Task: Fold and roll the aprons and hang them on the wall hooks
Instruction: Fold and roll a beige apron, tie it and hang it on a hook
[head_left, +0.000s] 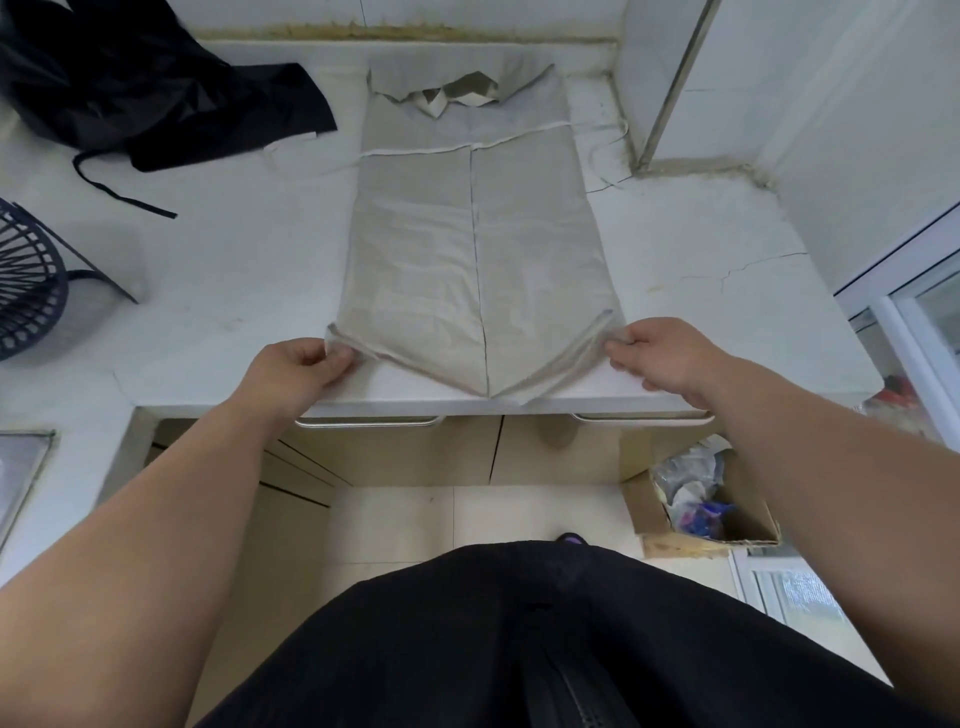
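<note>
On the white counter (234, 270), far left: black apron (156, 88), crumpled. Centre: beige apron (467, 249), folded lengthwise, flat. Left hand (296, 369) pinches its near-left corner; right hand (660, 353) pinches its near-right corner. Cardboard box (696, 509) on floor, right

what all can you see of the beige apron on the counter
The beige apron lies flat and lengthwise on the white counter. It looks like thin woven cloth. Its two sides are folded inward and meet along a centre line, making a long strip. A white tie crosses its far part, near the crumpled top. The left hand and right hand each pinch a near corner by the counter's front edge.
</note>
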